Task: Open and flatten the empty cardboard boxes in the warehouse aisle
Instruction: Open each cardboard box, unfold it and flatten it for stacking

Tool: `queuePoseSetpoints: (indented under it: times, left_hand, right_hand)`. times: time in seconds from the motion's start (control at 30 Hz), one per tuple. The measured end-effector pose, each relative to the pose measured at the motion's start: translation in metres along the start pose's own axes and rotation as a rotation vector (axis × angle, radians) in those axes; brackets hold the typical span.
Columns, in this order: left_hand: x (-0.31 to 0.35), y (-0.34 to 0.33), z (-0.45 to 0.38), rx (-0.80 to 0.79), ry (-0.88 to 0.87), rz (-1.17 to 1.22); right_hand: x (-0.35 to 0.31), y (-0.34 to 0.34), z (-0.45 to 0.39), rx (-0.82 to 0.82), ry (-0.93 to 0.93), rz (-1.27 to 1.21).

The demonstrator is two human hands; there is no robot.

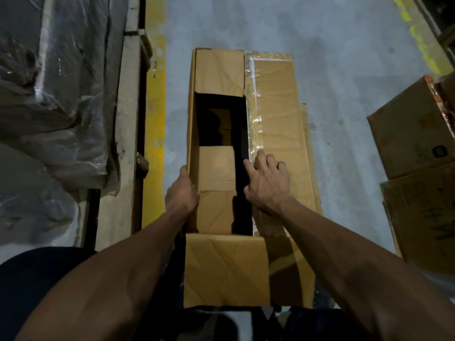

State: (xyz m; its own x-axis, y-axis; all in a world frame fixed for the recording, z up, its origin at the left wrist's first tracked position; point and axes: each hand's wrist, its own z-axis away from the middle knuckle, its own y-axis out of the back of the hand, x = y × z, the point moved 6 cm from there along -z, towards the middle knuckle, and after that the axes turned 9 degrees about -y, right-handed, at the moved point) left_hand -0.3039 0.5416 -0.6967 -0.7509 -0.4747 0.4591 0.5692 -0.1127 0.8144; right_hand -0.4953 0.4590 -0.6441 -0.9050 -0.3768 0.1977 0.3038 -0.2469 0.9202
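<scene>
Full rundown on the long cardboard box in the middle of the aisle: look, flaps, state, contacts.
The long cardboard box is brown, creased corrugated card, lying lengthwise on the grey concrete floor, top open. Its right long flap, edged with clear tape, is folded outward. The near end flap folds out toward the person; the far one lies over the opening. The inside is dark, with smaller card panels visible. The left hand grips the left wall's rim; the right hand rests, fingers spread, on the right flap's taped edge.

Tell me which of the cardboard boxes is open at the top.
The long box in the middle of the aisle, held by both hands: its flaps are apart and the dark inside shows. The boxes at the right edge show only outer faces.
</scene>
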Motion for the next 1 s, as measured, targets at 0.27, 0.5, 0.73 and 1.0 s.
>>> queuePoseSetpoints:
  times: [0.27, 0.5, 0.73, 1.0]
  left_hand:
    - [0.018, -0.011, 0.008, -0.05, -0.141, 0.121]
    - [0.03, -0.02, 0.014, -0.078, -0.12, 0.081]
    - [0.033, -0.021, 0.016, -0.073, -0.093, 0.03]
    - [0.021, -0.029, 0.011, -0.017, -0.086, 0.064]
  right_hand:
    - [0.052, 0.051, 0.031, 0.134, -0.127, -0.179]
    - [0.126, 0.079, 0.072, 0.152, -0.367, -0.206]
    - [0.206, 0.042, 0.076, 0.127, -0.7, -0.216]
    - [0.239, -0.039, 0.056, -0.086, -0.827, -0.336]
